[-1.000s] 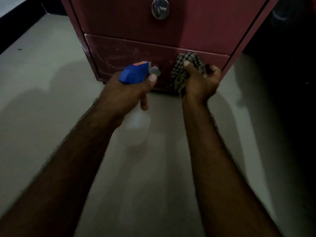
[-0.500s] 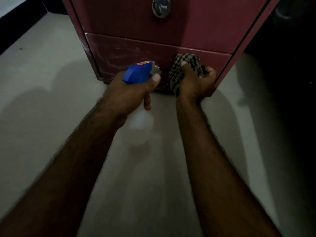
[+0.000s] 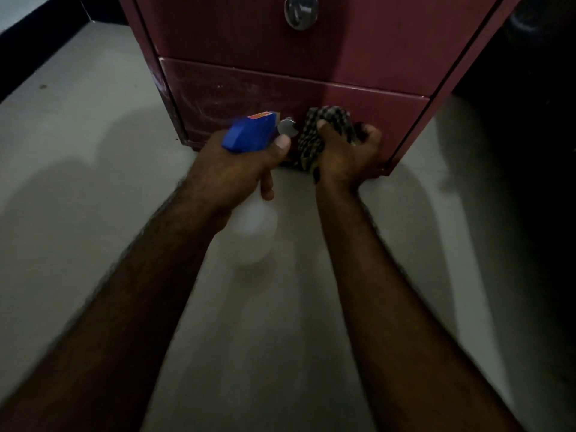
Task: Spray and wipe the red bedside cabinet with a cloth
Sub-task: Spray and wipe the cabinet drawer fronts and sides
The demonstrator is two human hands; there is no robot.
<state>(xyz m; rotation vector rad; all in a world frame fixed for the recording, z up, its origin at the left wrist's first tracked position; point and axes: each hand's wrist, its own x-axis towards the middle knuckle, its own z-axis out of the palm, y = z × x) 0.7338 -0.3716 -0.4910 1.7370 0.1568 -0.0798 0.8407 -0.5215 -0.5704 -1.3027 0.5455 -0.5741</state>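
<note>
Far left: a dark skirting strip (image 3: 37, 51) runs along the edge of the pale floor (image 3: 78, 182).

Left of centre: the left hand (image 3: 237, 173) is wrapped round the neck of the spray bottle (image 3: 252, 134). The thumb lies along the right side of the blue head and one finger curls down in front of the neck. The blue head points at the cabinet. The white translucent body hangs below the hand, above the floor, and is blurred.

Centre: the red bedside cabinet (image 3: 374, 51) stands on the floor directly ahead. The lower drawer front (image 3: 233, 95) shows pale smears and scuffs on its left half. The lower drawer knob (image 3: 287, 127), round and metallic, sits just beside the bottle's nozzle and the left thumb tip. Contact between nozzle and knob cannot be determined. A second round knob (image 3: 300, 10) is on the panel above.

Right of centre: the checked cloth (image 3: 310, 141) is bunched against the lower drawer front, just right of the lower knob and near the bottom edge. The right hand (image 3: 346, 154) grips the cloth, thumb on top and fingers curled round it, and presses it to the drawer face.

Far right: the cabinet's side edge meets the floor beside the right hand; beyond it the area is too dark to resolve
</note>
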